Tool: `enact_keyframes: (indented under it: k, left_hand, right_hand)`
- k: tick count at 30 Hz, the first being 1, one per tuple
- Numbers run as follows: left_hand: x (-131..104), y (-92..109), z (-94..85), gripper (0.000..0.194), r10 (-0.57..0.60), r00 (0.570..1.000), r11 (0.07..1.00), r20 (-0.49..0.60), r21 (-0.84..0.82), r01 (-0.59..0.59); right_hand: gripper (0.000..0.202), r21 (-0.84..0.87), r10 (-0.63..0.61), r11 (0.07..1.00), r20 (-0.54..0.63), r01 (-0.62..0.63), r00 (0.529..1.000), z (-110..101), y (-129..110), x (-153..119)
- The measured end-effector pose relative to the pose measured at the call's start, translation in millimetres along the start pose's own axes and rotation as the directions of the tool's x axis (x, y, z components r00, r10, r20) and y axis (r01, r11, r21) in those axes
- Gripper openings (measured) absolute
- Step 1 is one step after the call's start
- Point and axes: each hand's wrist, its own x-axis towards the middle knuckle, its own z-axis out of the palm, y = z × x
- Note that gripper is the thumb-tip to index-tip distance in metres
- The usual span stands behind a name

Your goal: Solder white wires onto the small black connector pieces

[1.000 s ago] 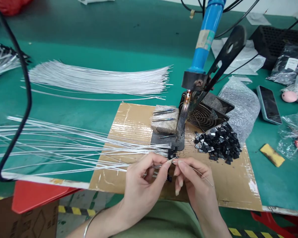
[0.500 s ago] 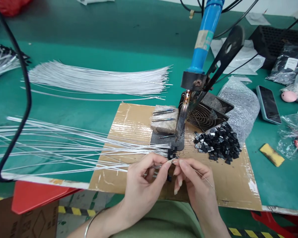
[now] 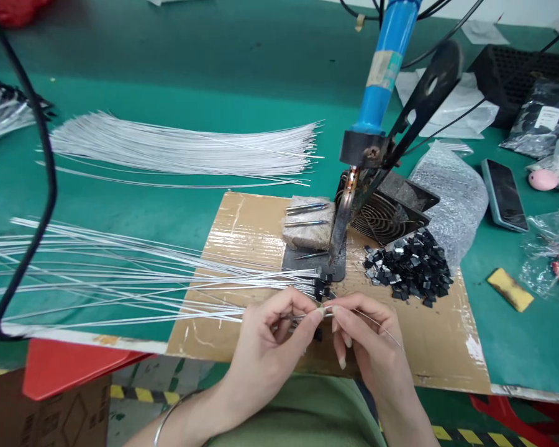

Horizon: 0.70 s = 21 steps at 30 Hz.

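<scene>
Right hand [image 3: 375,347] edged rightward | its and left hand's [image 3: 270,347] fingers pinch wire [image 3: 382,328] | soldering iron [image 3: 386,71], black pieces [image 3: 414,267] beyond

1. Bright, cool, fairly even light, seemingly from overhead.
2. White glare streaks the cardboard [image 3: 249,226], above and left of the left hand [image 3: 272,351].
3. Soft shadow beneath the right hand [image 3: 372,338].
4. Mostly sharp; the pinched wires [image 3: 375,322] show little detail.
5. Wide-angle stretching far out from both hands.
</scene>
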Motion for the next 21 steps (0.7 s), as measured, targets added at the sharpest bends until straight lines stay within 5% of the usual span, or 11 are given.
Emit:
enact_keyframes:
  k: [21]
  left_hand:
    - [0.9,0.7,-0.7,0.025,0.0,1.0,0.999,0.028,0.032,-0.001]
  right_hand:
    - [0.019,-0.047,0.082,0.996,0.002,-0.081,0.997,-5.9,-6.9,-3.1]
